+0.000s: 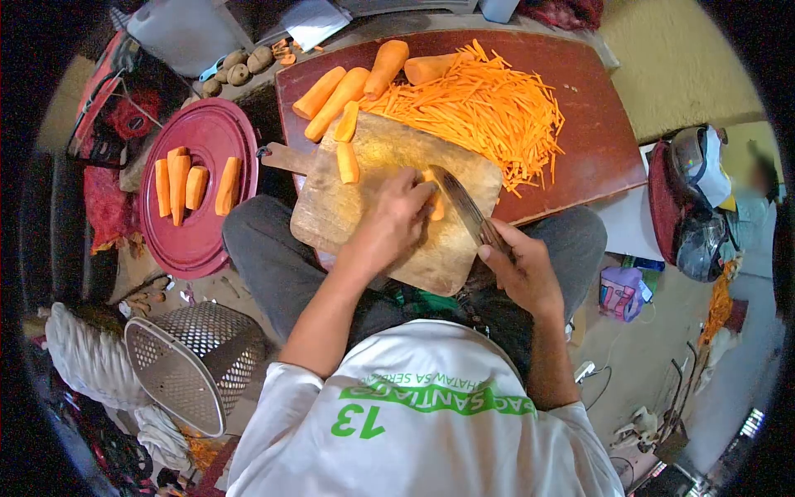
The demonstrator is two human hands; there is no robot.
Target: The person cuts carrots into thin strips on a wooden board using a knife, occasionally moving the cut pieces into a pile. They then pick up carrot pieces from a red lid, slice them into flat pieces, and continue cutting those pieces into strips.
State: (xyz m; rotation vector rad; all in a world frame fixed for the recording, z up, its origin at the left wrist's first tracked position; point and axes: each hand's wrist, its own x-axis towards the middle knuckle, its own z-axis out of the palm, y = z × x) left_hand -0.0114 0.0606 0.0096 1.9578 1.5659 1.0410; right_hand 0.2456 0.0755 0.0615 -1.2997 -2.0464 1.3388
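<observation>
My left hand (395, 217) is closed over a piece of carrot (436, 207) on the wooden cutting board (339, 214), its fingertips curled against the piece. In my right hand (528, 273) is a knife (469, 207), gripped by its handle, with the blade angled beside the carrot piece and close to my left fingertips. Two cut carrot chunks (348, 163) rest toward the board's far left. Beyond the board lies a large heap of carrot strips (489, 108), with several peeled carrots (387, 70) at its left. Part of the carrot piece is hidden by my fingers.
The board overlaps a dark red table (592, 124) and reaches over my lap. At left, a round red lid (166, 248) bears several carrots (179, 184). A perforated basket (186, 356) lies on the floor. Helmets (700, 248) stand at right, near a purple package (621, 294).
</observation>
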